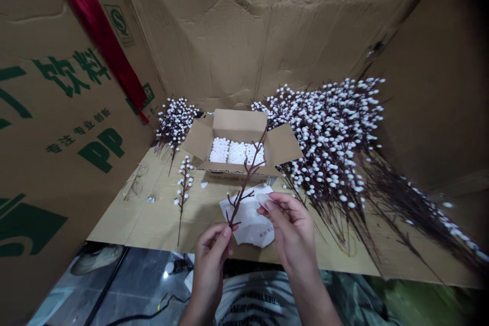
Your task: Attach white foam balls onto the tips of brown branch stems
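My left hand (pixel 214 247) pinches the lower end of a bare brown artificial twig (pixel 244 186), which slants up and away across the front of an open carton. One tiny white tip shows on the twig's left side. Between the thumb and fingers of my right hand (pixel 292 221) is a small whitish, translucent piece (pixel 263 198); its kind cannot be made out. Under the hands lies a torn sheet of white paper (pixel 248 221) with print. The open cardboard box (pixel 225 167) holds white berry-like balls (pixel 237 153) in three groups. Left of it rests a single white-berried stem (pixel 184 183).
A large heap of white-berried stems (pixel 328 132) covers the right side, beside bare brown stems (pixel 393 188). A smaller bunch (pixel 175 122) lies back left. Glasses (pixel 133 186) rest on the left of the tabletop (pixel 153 224). Cardboard walls (pixel 214 35) enclose it; a red ribbon (pixel 103 41) hangs left.
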{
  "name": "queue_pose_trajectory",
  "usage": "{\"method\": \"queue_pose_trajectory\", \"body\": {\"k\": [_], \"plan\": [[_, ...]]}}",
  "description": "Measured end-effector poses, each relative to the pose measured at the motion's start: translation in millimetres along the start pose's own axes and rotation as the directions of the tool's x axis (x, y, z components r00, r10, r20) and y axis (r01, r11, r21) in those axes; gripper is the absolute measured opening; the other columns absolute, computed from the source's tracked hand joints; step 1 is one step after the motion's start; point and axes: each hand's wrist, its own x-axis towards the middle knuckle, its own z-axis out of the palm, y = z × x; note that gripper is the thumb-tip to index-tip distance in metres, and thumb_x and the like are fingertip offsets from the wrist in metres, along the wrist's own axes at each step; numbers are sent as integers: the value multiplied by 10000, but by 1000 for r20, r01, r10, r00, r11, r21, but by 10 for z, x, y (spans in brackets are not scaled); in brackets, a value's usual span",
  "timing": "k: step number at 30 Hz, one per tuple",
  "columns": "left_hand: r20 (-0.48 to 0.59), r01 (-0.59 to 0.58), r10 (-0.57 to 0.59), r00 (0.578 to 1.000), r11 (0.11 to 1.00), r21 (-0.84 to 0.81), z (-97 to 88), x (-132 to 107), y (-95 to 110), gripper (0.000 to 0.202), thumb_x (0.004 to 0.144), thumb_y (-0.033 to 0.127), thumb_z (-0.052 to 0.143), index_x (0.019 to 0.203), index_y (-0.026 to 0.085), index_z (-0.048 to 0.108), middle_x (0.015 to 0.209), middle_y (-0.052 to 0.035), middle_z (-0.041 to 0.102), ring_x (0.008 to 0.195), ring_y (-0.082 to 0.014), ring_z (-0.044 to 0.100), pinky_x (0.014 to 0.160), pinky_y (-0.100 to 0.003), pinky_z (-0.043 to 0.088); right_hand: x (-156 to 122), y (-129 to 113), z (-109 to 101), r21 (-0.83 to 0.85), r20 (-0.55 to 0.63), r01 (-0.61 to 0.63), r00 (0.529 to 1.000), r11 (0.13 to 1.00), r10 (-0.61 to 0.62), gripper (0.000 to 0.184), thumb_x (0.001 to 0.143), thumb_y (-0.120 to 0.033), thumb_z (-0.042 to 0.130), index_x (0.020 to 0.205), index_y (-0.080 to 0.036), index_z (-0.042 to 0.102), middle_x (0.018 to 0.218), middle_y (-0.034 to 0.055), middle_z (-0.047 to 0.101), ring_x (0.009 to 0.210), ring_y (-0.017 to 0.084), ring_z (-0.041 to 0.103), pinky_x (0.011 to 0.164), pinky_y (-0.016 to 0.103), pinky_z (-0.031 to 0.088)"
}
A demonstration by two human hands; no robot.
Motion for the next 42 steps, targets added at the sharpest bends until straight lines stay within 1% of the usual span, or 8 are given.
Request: {"method": "queue_pose_trajectory", "body": {"k": [6, 10, 13, 16, 25, 33, 38, 42], "plan": [[-4, 15, -15, 1000, 1000, -2, 7, -17, 17, 397, 459, 514, 867, 594, 169, 724, 413, 59, 489, 452, -69, 440, 493, -163, 386, 34, -42, 3, 15, -76, 19, 997, 1000, -18, 193, 607, -299, 829, 726, -197, 715, 635, -7, 707, 551, 120, 654, 555, 215, 522], [-15, 12, -12, 1000, 1000, 8, 7, -7, 19, 407, 450, 518, 868, 577, 163, 713, 415, 56, 499, 466, -77, 454, 572, -194, 442, 58, -65, -20, 28, -132, 81, 988, 996, -76, 212, 584, -294, 837, 722, -197, 707, 617, -11, 698, 543, 122, 647, 555, 228, 526], [-17, 12, -12, 1000, 1000, 19, 6, -5, 15, 419, 450, 525, 864, 585, 158, 711, 420, 52, 502, 466, -82, 457, 538, -191, 421, 44, -57, -32, -51, -109, 105, 988, 993, -110, 196, 636, -315, 809, 742, -186, 707, 634, 10, 707, 561, 142, 660, 533, 236, 524], [-10, 1, -1, 1000, 1000, 27, -1, -11, 8, 412, 477, 522, 855, 607, 156, 718, 434, 48, 507, 464, -81, 446, 496, -186, 383, 14, -37, -21, -98, -55, 88, 994, 991, -94, 178, 679, -320, 786, 760, -181, 710, 679, 25, 724, 592, 148, 677, 558, 240, 544], [-15, 11, -11, 1000, 1000, 25, -9, -15, -4, 418, 464, 521, 859, 612, 152, 728, 436, 46, 516, 456, -72, 426, 505, -191, 385, -8, -4, 23, -69, -33, 59, 998, 996, -62, 185, 670, -331, 796, 756, -190, 713, 677, 14, 719, 584, 138, 674, 573, 233, 545], [0, -12, 12, 1000, 999, 35, -17, -4, -5, 399, 493, 515, 849, 615, 154, 729, 463, 39, 537, 472, -73, 446, 543, -202, 414, -33, 54, -8, -121, -9, 46, 999, 992, -48, 178, 711, -343, 768, 784, -189, 716, 680, 18, 717, 614, 154, 672, 574, 243, 516], [-14, 3, -2, 1000, 999, 34, -37, -14, -18, 403, 492, 508, 852, 642, 151, 741, 476, 28, 557, 471, -79, 451, 484, -190, 372, -32, 49, -3, -111, -22, 47, 998, 993, -50, 169, 702, -336, 775, 768, -192, 714, 670, 12, 712, 602, 148, 672, 569, 236, 514], [-19, -7, 8, 1000, 1000, 24, -19, -17, -4, 388, 485, 495, 858, 618, 151, 736, 457, 33, 541, 461, -78, 446, 486, -194, 379, -22, 24, -3, -102, -44, 61, 997, 993, -66, 195, 683, -346, 785, 764, -186, 709, 683, 21, 718, 598, 154, 676, 573, 251, 534]]}}
